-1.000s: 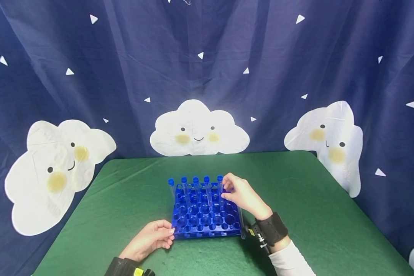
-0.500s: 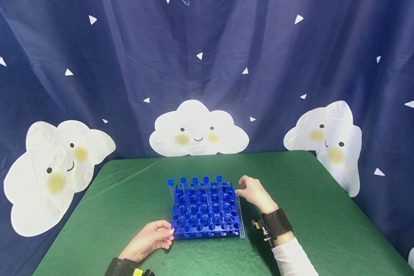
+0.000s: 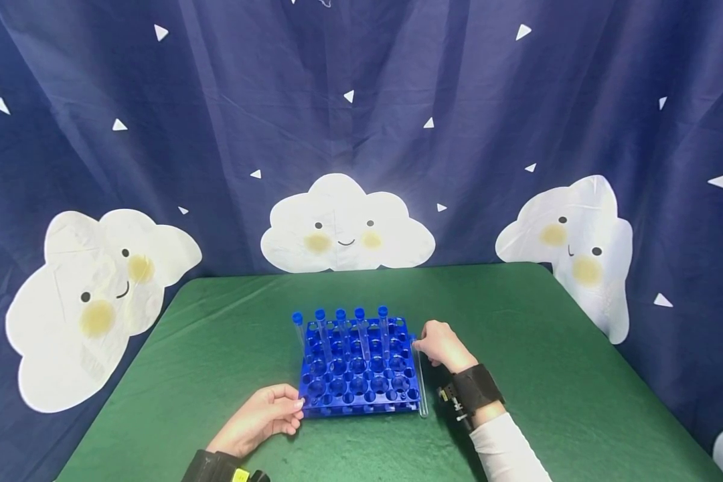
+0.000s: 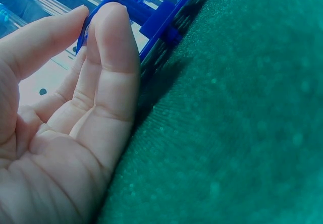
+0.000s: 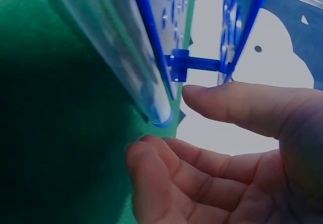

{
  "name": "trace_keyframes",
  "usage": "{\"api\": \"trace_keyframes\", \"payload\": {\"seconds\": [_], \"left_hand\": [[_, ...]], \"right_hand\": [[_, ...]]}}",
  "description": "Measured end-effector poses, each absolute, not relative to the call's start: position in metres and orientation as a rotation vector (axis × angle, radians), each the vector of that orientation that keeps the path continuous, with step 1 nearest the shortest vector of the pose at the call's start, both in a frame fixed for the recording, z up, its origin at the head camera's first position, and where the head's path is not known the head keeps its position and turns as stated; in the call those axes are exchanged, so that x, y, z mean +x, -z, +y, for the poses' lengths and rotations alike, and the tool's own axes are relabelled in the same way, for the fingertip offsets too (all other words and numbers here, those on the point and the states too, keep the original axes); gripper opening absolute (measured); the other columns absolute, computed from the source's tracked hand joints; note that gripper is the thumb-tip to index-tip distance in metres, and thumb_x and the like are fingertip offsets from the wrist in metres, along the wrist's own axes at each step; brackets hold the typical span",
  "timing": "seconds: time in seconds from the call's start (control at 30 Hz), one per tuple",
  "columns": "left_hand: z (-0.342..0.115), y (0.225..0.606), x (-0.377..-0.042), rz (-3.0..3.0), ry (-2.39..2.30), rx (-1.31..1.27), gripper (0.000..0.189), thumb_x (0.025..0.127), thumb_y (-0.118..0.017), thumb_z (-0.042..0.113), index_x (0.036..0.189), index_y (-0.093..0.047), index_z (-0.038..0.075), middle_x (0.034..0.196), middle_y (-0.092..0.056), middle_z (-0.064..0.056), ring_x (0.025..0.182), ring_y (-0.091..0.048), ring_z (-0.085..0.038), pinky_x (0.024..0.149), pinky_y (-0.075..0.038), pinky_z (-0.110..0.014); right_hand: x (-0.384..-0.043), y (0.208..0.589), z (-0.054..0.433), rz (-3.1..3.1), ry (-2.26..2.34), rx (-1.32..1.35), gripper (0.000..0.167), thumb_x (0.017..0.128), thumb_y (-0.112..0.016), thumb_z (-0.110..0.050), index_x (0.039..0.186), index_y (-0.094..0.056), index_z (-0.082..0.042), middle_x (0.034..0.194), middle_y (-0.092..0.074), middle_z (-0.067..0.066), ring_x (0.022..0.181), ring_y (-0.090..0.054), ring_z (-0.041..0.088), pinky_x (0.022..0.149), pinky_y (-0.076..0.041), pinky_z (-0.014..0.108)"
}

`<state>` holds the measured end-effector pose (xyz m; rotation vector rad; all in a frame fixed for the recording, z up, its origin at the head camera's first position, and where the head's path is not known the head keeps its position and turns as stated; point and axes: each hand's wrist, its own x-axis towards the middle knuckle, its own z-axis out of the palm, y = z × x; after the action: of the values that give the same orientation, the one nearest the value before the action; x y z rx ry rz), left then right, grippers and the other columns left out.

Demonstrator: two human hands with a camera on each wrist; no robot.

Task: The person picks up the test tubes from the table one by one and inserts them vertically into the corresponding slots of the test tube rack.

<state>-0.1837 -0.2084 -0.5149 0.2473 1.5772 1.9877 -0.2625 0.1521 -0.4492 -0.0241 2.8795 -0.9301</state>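
Note:
A blue test tube rack (image 3: 359, 405) stands on the green table, with several blue-capped test tubes (image 3: 363, 335) standing up in its holes. At its near left corner my left hand (image 3: 259, 422) pinches the rack between thumb and fingers; the left wrist view shows the rack's blue end panel (image 4: 160, 19) at the fingertips. Along the right side of the rack lies one more clear test tube (image 3: 422, 388). My right hand (image 3: 442, 345) is low over its far end. In the right wrist view the thumb and curled fingers stand apart, just short of the tube's blue end (image 5: 161, 120).
Green cloth (image 3: 229, 335) covers the table around the rack. Behind the table hangs a dark blue curtain (image 3: 391, 147) printed with white clouds and triangles. Each wrist wears a black strap (image 3: 477, 388) with a small camera.
My right hand has left the rightmost standing tube, moved right, then come down to the far end of the lying tube. The left hand stays at the rack corner.

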Motion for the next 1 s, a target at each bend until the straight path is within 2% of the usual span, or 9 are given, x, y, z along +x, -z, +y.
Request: {"api": "trace_keyframes", "payload": {"seconds": [0.17,0.53,0.87,1.0], "left_hand": [[-0.209,0.514,-0.184,1.579,-1.987,0.240,0.005,0.094,-0.055,0.005,0.095,-0.058,0.009,0.083,-0.065,-0.002,0.071,-0.063,-0.011,0.067,-0.056,-0.024],[-0.209,0.514,-0.184,1.570,-1.989,0.235,0.003,0.094,-0.056,0.006,0.094,-0.058,0.009,0.083,-0.065,-0.002,0.071,-0.063,-0.011,0.067,-0.056,-0.024],[-0.209,0.515,-0.185,1.568,-1.985,0.243,0.004,0.094,-0.055,0.006,0.094,-0.058,0.009,0.084,-0.066,-0.002,0.072,-0.063,-0.011,0.068,-0.056,-0.024],[-0.209,0.515,-0.185,1.572,-1.982,0.254,0.005,0.094,-0.055,0.006,0.094,-0.058,0.009,0.084,-0.066,-0.002,0.072,-0.063,-0.010,0.068,-0.056,-0.024]], "right_hand": [[-0.265,0.458,0.151,2.889,0.911,-0.010,0.040,0.081,-0.068,-0.012,0.050,-0.042,-0.013,0.039,-0.037,-0.005,0.035,-0.045,0.011,0.039,-0.040,0.023],[-0.265,0.466,0.150,2.916,0.865,-0.037,0.035,0.081,-0.065,-0.014,0.052,-0.044,-0.014,0.040,-0.043,-0.003,0.033,-0.044,0.009,0.037,-0.043,0.025],[-0.268,0.469,0.152,2.902,0.889,-0.012,0.035,0.078,-0.063,-0.012,0.050,-0.041,-0.014,0.041,-0.040,-0.005,0.033,-0.044,0.009,0.038,-0.041,0.024],[-0.270,0.469,0.153,2.877,0.934,0.015,0.035,0.078,-0.063,-0.013,0.051,-0.041,-0.014,0.042,-0.043,-0.004,0.035,-0.047,0.010,0.040,-0.044,0.025]]}}
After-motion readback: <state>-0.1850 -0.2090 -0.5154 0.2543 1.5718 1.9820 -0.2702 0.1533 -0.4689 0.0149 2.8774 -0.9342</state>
